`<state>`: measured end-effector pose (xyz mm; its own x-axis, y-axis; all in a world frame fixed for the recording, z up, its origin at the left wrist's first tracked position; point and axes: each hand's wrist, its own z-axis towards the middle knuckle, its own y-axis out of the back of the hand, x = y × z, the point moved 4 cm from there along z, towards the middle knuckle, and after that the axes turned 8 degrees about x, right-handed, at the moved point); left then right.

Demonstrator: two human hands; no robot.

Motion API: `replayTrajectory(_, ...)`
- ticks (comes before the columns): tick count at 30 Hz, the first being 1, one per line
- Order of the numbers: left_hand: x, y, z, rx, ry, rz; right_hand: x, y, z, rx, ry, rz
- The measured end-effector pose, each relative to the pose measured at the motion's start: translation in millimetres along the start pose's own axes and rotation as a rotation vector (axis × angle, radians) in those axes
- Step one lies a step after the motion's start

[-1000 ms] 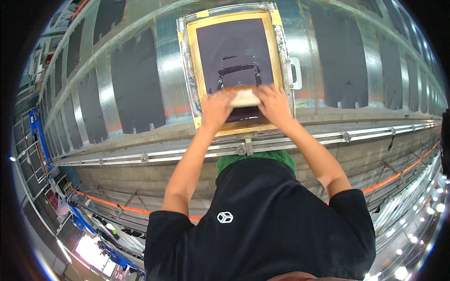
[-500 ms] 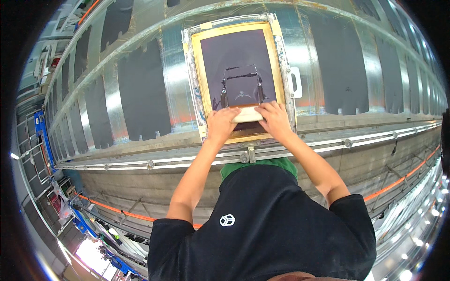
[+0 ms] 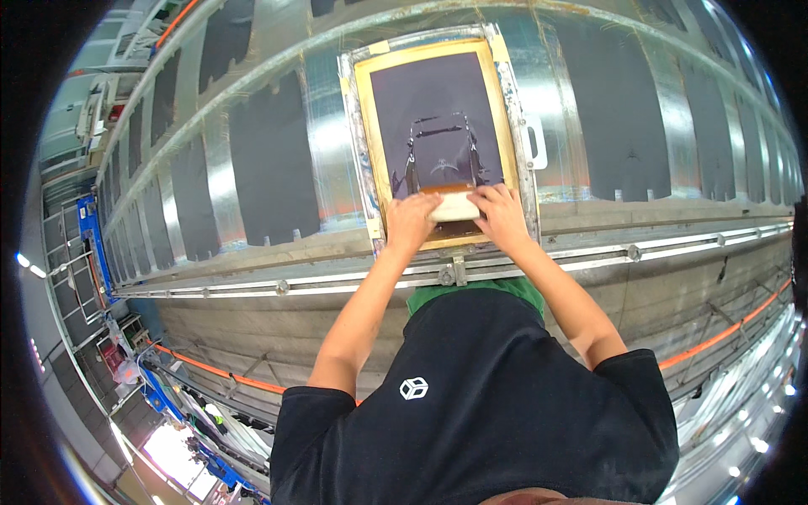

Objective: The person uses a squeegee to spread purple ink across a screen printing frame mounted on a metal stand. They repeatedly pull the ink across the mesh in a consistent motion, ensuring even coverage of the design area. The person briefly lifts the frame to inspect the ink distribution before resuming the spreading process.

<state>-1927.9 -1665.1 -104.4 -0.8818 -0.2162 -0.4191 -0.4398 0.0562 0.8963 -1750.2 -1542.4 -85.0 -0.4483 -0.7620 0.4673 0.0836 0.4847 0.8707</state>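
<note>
Both of my hands grip a squeegee (image 3: 454, 207) with a pale handle and an orange-brown strip along its far side. My left hand (image 3: 410, 220) has its fingers curled over the left end; my right hand (image 3: 502, 217) holds the right end. The squeegee lies crosswise low on a screen with a yellow-bordered frame (image 3: 367, 126) and a dark surface (image 3: 421, 91). Glossy black ink (image 3: 438, 132) forms streaks above the squeegee, round a faint pale mark. The part of the squeegee under my fingers is hidden.
The screen sits on a long metal table (image 3: 682, 118) with dark grey panels (image 3: 624, 118) at both sides. A white handle (image 3: 537, 143) juts from the screen's right. A metal rail (image 3: 572, 261) runs along the near edge, with an orange bar (image 3: 715, 335) below and blue metalwork (image 3: 94, 244) at the left.
Since a second ago my hands and the squeegee have moved a little nearer the screen's near edge, uncovering more of the pale mark. The whole view has also shifted slightly.
</note>
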Motion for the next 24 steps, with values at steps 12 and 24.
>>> replayTrajectory(12,23,41,67,-0.31,-0.036,-0.077,-167,43,90,-0.38,-0.532,0.679)
replayTrajectory(24,54,32,-122,-0.221,-0.012,-0.062,-64,60,123,-0.626,-0.45,0.515)
